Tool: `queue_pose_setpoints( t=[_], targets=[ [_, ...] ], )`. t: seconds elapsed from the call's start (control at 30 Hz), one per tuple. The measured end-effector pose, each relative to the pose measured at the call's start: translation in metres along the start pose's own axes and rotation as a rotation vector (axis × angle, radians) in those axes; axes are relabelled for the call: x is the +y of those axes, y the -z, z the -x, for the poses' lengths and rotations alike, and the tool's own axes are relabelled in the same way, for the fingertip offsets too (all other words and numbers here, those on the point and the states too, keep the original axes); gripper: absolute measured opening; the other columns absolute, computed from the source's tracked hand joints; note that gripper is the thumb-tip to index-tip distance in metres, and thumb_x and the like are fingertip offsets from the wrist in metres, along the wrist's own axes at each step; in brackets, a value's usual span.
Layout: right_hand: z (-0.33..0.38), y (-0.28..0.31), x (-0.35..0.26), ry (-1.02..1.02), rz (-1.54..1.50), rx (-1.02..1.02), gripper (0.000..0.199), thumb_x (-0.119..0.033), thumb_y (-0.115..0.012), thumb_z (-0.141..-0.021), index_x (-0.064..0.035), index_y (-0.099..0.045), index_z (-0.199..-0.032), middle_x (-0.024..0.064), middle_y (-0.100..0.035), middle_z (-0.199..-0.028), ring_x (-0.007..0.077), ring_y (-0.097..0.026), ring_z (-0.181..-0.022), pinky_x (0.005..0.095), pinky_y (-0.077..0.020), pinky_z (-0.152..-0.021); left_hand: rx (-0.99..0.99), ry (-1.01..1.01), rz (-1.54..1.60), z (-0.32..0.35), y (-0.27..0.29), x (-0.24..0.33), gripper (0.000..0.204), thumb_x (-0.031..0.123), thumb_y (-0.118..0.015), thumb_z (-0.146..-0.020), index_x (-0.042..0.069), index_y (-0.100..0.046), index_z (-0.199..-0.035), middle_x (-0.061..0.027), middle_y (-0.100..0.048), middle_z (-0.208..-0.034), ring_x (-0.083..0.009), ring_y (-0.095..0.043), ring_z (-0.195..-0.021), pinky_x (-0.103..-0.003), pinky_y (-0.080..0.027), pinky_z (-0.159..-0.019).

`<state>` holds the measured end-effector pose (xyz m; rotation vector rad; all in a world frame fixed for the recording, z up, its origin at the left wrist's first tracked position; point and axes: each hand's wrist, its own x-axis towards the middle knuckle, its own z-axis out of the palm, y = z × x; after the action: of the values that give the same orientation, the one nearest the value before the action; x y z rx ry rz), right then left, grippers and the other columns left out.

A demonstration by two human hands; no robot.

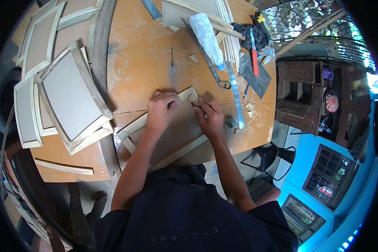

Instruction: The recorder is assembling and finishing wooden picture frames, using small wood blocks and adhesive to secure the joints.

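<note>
A wooden frame with a grey-brown panel (178, 130) lies in front of me at the table's near edge. My left hand (160, 111) is over its far rail, fingers curled together; whatever they may hold is hidden. At the far right corner of the frame, my right hand (211, 119) has thumb and fingers closed on a small dark thing, too small to name. Pale wood of the corner (190, 93) shows between the two hands. The near rail (180, 154) runs close to my shirt.
Similar framed panels (71, 92) are stacked on the left. To the right lie a steel ruler (235, 98), a hand saw (214, 75), a plastic-wrapped bottle (206, 40), a red-handled blade (254, 59) and a dark sheet (258, 80). A curved wood strip (63, 166) lies near left.
</note>
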<state>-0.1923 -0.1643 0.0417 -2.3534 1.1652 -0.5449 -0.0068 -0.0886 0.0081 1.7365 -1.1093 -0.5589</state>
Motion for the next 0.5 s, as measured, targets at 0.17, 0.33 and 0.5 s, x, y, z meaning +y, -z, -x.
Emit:
queue_pose_setpoints(
  t=[0.17, 0.33, 0.5],
  targets=[
    [-0.001, -0.003, -0.009, -0.051, -0.026, 0.03, 0.029, -0.006, -0.077, -0.08, -0.0047, -0.073, -0.109, 0.01, -0.061, -0.088, 0.0305, -0.061, -0.083, 0.0404, -0.052, -0.072, -0.008, -0.052, -0.117, -0.003, 0.003, -0.002, 0.021, 0.013, -0.08, -0.076, 0.007, -0.075, -0.096, -0.007, -0.072, -0.098, -0.0288, -0.064, -0.089, -0.038, -0.051, -0.084],
    [-0.026, -0.022, -0.006, 0.127, 0.015, 0.062, 0.028, -0.003, -0.079, -0.08, -0.0022, -0.074, -0.108, 0.0093, -0.062, -0.087, 0.0251, -0.062, -0.074, 0.0354, -0.0516, -0.064, -0.026, -0.135, -0.255, -0.004, 0.006, 0.001, 0.021, 0.02, -0.079, -0.078, 0.011, -0.075, -0.097, -0.0034, -0.065, -0.093, -0.0249, -0.06, -0.092, -0.039, -0.046, -0.083],
    [-0.03, -0.026, -0.014, 0.105, -0.006, 0.076, 0.03, -0.001, -0.079, -0.079, -0.0018, -0.074, -0.109, 0.0092, -0.062, -0.086, 0.0255, -0.062, -0.076, 0.0353, -0.0518, -0.065, 0.003, -0.15, -0.251, -0.006, 0.009, 0.001, 0.019, 0.016, -0.079, -0.076, 0.012, -0.075, -0.094, -0.0031, -0.065, -0.095, -0.0245, -0.061, -0.091, -0.038, -0.046, -0.08]
  ],
)
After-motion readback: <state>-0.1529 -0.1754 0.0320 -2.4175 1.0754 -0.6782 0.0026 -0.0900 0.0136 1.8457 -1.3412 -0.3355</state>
